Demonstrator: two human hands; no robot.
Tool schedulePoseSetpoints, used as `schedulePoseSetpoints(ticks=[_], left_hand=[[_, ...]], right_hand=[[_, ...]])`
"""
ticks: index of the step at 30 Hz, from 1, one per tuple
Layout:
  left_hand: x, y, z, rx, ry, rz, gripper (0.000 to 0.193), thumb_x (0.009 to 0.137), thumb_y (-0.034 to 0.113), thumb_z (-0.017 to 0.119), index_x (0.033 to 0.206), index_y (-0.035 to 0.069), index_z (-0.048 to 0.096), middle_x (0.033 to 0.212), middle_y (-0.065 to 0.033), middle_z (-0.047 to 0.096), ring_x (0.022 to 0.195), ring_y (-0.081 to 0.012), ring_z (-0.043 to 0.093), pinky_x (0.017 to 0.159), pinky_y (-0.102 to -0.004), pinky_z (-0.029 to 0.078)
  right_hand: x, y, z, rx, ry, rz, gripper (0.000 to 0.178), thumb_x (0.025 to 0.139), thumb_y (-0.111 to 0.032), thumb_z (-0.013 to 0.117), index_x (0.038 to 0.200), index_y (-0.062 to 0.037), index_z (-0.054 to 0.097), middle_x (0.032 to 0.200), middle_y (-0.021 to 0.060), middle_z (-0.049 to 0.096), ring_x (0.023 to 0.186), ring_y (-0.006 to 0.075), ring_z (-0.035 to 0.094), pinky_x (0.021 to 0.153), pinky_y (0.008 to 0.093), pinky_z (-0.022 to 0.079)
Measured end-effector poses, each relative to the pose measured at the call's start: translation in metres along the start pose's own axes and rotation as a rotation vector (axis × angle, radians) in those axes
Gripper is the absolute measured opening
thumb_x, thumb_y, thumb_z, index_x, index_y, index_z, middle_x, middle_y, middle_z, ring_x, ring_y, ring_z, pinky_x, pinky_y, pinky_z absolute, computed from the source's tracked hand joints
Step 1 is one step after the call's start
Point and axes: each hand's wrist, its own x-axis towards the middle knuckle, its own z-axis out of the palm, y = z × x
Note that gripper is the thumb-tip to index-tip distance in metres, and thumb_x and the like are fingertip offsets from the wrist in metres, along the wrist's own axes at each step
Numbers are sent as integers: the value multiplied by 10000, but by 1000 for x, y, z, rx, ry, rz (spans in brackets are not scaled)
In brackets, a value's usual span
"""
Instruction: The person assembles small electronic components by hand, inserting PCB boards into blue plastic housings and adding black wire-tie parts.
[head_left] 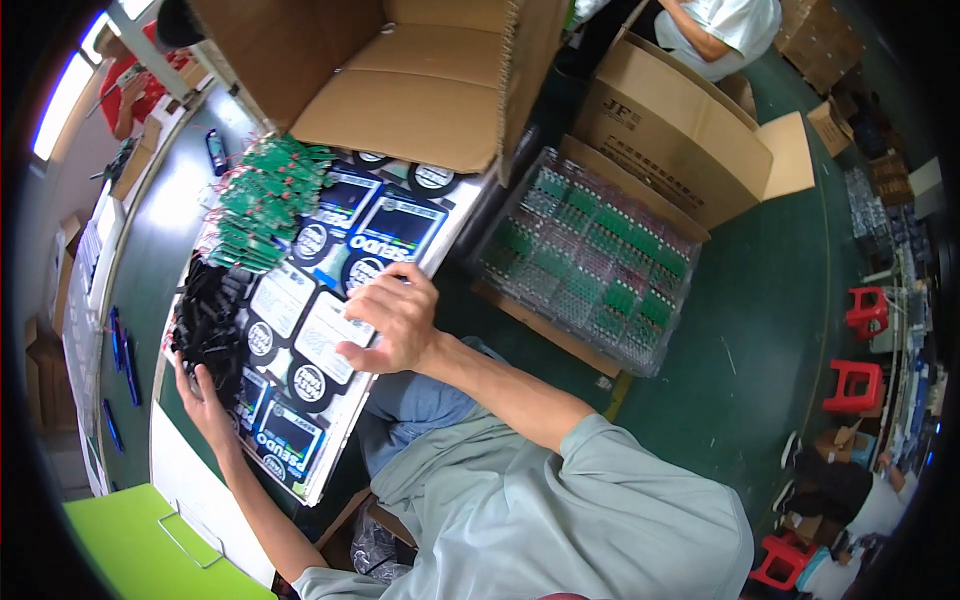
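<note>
My left hand (pixel 205 402) rests at the near edge of a heap of small black parts (pixel 205 315), its fingers spread. What the black parts are is too small to tell. Over the printed packaging sheet (pixel 285 368) hovers my right hand (pixel 395 318), fingers slightly bent and thumb apart, with nothing visible in it. The sheet carries black, blue and white prints and covers the work surface. Beyond the black heap lies a pile of green circuit boards (pixel 265 200) with thin reddish wires.
An open cardboard box (pixel 410 115) stands at the far end. Right of me, clear plastic trays of green boards (pixel 590 260) sit before another carton (pixel 680 140). Blue pens (pixel 122 350) lie at left, near a lime-green panel (pixel 130 540). Red stools (pixel 855 385) and other people are further off.
</note>
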Motion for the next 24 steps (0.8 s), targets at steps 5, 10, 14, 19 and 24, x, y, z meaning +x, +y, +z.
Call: schedulePoseSetpoints(ticks=[5, 10, 14, 19, 24], left_hand=[[3, -11, -12, -61, 17, -16, 567, 1065, 335, 553, 1491, -26, 456, 1477, -175, 517, 1350, -229, 478, 1150, -329, 317], [1, 5, -4, -63, 39, -25, 553, 1070, 338, 539, 1473, -35, 478, 1477, -168, 521, 1337, -233, 490, 1151, -336, 329], [-1, 0, -7, -29, 82, -34, 510, 1070, 321, 545, 1441, -27, 522, 1430, -142, 556, 1288, -207, 512, 1133, -320, 337], [-6, 10, -2, -144, 103, -146, 520, 1065, 334, 553, 1468, 9, 499, 1442, -131, 540, 1328, -200, 488, 1150, -334, 325], [6, 6, -15, -545, 131, -261, 544, 1074, 323, 528, 1476, -34, 449, 1444, -145, 537, 1302, -214, 530, 1122, -337, 392]], right_hand=[[-1, -2, 9, 16, 8, 2, 496, 860, -568, 635, 691, -102, 623, 713, 42, 658, 664, 218, 651, 781, 366, 461], [1, 0, 5, 43, -2, 1, 497, 837, -580, 652, 690, -105, 640, 693, 32, 651, 652, 213, 641, 784, 372, 455], [0, 3, -19, 270, 55, -22, 291, 851, -358, 726, 816, -77, 658, 832, 70, 683, 769, 258, 660, 845, 420, 483], [-22, 50, -76, 256, 487, 859, 121, 999, -99, 572, 1028, 4, 628, 1068, 109, 661, 940, 189, 625, 849, 335, 494], [21, 151, -68, 540, 702, 1017, 388, 1086, -331, 462, 1301, -20, 554, 1227, 99, 629, 1174, 203, 589, 1030, 354, 446]])
